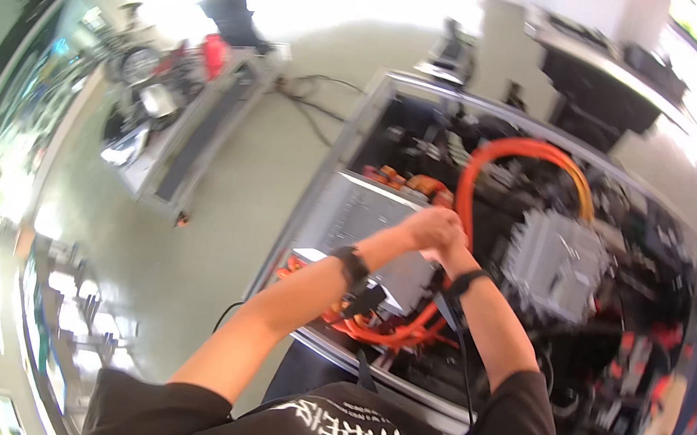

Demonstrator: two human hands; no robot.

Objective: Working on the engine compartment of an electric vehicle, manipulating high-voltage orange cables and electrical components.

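My left hand [427,229] and my right hand [457,242] meet above the right edge of a flat grey metal box [362,220]. Both look closed, fingers pressed together; what lies in them is hidden and blurred. Just beside them runs a thick orange cable [470,178], looping up and over to the right and turning yellowish at its far end. Orange connectors [415,183] sit along the box's far side. To the right of my hands stands a ribbed silver housing [556,265]. Each wrist wears a dark band, and a thin black cord hangs by my right forearm.
A metal-framed bench [317,184] encloses these parts, with dark components and red pieces [644,363] at its right. A wheeled cart [196,130] loaded with assorted parts stands to the left. Black cables [309,99] lie on the floor between them. A dark desk [604,90] stands behind.
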